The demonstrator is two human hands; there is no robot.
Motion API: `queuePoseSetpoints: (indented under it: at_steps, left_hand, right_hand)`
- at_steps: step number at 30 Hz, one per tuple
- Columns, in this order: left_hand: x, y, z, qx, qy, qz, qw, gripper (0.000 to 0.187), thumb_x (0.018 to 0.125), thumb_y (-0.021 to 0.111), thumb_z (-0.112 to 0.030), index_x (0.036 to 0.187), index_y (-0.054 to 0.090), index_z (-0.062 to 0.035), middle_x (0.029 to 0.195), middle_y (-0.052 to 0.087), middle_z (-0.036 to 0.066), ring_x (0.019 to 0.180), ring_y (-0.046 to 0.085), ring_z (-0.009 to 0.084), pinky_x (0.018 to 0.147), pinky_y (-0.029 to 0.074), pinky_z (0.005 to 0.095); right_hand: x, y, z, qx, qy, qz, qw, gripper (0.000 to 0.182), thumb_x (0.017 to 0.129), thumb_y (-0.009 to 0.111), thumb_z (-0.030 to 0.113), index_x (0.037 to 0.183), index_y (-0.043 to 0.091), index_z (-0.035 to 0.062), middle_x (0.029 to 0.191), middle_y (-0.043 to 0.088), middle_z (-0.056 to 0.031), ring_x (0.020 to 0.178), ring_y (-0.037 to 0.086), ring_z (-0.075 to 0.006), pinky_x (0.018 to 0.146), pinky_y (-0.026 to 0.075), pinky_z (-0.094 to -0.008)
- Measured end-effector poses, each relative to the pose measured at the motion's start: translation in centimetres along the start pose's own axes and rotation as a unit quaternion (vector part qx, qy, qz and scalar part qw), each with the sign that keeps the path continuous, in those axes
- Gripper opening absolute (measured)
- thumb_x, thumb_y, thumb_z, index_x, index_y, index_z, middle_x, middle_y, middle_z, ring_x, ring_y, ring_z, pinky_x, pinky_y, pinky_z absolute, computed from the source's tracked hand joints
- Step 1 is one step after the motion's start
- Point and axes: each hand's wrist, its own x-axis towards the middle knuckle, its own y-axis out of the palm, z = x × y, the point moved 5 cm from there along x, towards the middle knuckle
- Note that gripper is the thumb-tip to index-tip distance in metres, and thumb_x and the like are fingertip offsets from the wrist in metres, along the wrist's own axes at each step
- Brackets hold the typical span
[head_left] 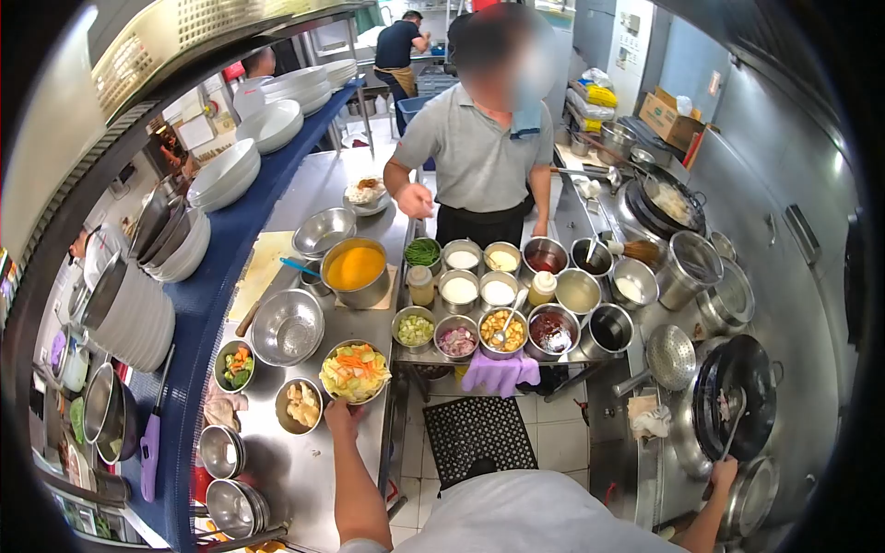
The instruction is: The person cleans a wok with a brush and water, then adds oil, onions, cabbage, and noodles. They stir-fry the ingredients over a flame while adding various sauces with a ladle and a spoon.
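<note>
My left hand (342, 420) is closed at the near rim of a metal bowl of shredded cabbage and carrot (356, 370). Just left of it sits a smaller metal bowl with pale yellow chunks (300, 406). On the far right, my right hand (724, 474) is wrapped round the handle of a ladle (735, 424). The ladle's head rests inside a black wok (758, 396) on the stove, with a little food near it. What the left fingers do under the rim is partly hidden.
Seasoning containers (499, 292) fill the middle stand, with a purple cloth (501, 370) hanging below. A pot of orange liquid (354, 274) and a colander (288, 327) stand left. A co-worker in grey (484, 152) faces me across the stand. Bowls line the blue shelf (217, 267).
</note>
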Motion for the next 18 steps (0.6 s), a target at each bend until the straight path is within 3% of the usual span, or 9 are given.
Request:
queuePoseSetpoints:
  at_steps: [3,5,7,11,12,13,15,17,18]
  left_hand:
    - [1.2,0.3,-0.1,0.015,-0.048,0.051,0.997,0.025,0.078,0.054,-0.007,0.101,0.057,0.002,0.092,0.063,0.015,0.078,0.064,0.0269,0.063,0.058,0.0412]
    - [1.3,0.4,-0.6,0.006,0.015,0.026,1.0,0.033,0.074,0.053,-0.005,0.105,0.056,0.0045,0.1,0.062,0.018,0.086,0.064,0.0316,0.067,0.058,0.0449]
    - [3.4,-0.9,0.5,0.154,0.098,0.067,0.981,0.042,0.071,0.052,-0.006,0.111,0.055,0.0059,0.107,0.061,0.02,0.091,0.064,0.0342,0.07,0.057,0.0456]
    - [-1.5,2.6,-2.2,0.111,0.056,0.168,0.978,0.039,0.073,0.062,-0.017,0.109,0.064,-0.0002,0.099,0.066,0.014,0.084,0.067,0.0261,0.066,0.055,0.0395]
    - [-2.4,3.9,-3.0,0.419,0.31,0.234,0.821,0.036,0.076,0.055,-0.007,0.11,0.062,0.0046,0.103,0.066,0.014,0.088,0.066,0.0282,0.072,0.055,0.0396]
    - [-4.4,5.5,-3.4,0.161,0.033,0.198,0.966,0.039,0.074,0.056,-0.007,0.11,0.062,0.006,0.104,0.066,0.015,0.09,0.066,0.0293,0.072,0.056,0.0418]
    - [-8.1,9.6,-3.4,0.19,0.027,0.165,0.968,0.039,0.071,0.053,-0.007,0.107,0.061,0.0056,0.101,0.065,0.017,0.089,0.067,0.0287,0.068,0.057,0.0417]
    - [-6.2,13.0,-0.9,0.272,-0.002,0.252,0.929,0.039,0.07,0.052,-0.007,0.107,0.059,0.0047,0.101,0.065,0.017,0.088,0.066,0.029,0.066,0.057,0.0414]
    - [-10.9,16.5,-1.1,0.254,-0.002,0.291,0.923,0.038,0.071,0.051,-0.006,0.106,0.059,0.0045,0.1,0.064,0.017,0.085,0.066,0.0285,0.064,0.057,0.0411]
  right_hand:
    - [-0.6,-0.3,1.4,-0.007,-0.06,-0.08,0.995,0.033,0.066,0.051,0.004,0.091,0.066,-0.0099,0.078,0.066,-0.0271,0.078,0.067,-0.0379,0.072,0.05,-0.0417]
    - [0.1,-0.2,-0.5,0.079,0.027,0.016,0.996,0.026,0.068,0.052,0.006,0.085,0.066,-0.0079,0.071,0.064,-0.0237,0.07,0.066,-0.0336,0.066,0.048,-0.041]
    - [1.7,0.2,-3.3,0.07,0.007,0.055,0.996,0.034,0.073,0.052,0.008,0.1,0.067,-0.0065,0.086,0.066,-0.0236,0.083,0.066,-0.0354,0.073,0.05,-0.0413]
    - [-2.5,-3.7,-1.3,0.018,0.071,-0.059,0.996,0.052,0.073,0.058,0.013,0.122,0.059,-0.004,0.123,0.059,-0.0248,0.118,0.055,-0.0379,0.102,0.042,-0.0404]
    - [-3.0,-4.7,-0.9,0.017,0.091,-0.053,0.994,0.055,0.072,0.059,0.015,0.124,0.058,-0.0032,0.126,0.057,-0.0248,0.122,0.052,-0.0375,0.104,0.04,-0.0401]
    - [-2.8,-4.9,-2.0,0.014,0.063,-0.089,0.994,0.055,0.072,0.06,0.015,0.124,0.058,-0.0032,0.114,0.064,-0.0247,0.106,0.062,-0.0362,0.091,0.049,-0.0404]
    - [-2.1,-5.0,-3.3,0.118,0.096,-0.064,0.986,0.05,0.073,0.059,0.013,0.12,0.061,-0.0028,0.073,0.066,-0.0189,0.049,0.062,-0.0257,0.054,0.05,-0.0389]
    - [-0.8,-4.8,-4.1,0.078,0.098,-0.073,0.989,0.047,0.073,0.057,0.011,0.119,0.063,0.0,0.071,0.066,-0.0178,0.051,0.064,-0.0247,0.051,0.05,-0.0364]
    - [-1.2,-5.5,-2.6,0.089,0.163,-0.027,0.982,0.047,0.074,0.058,0.011,0.119,0.063,0.0011,0.093,0.069,-0.0235,0.07,0.07,-0.0317,0.073,0.054,-0.0409]
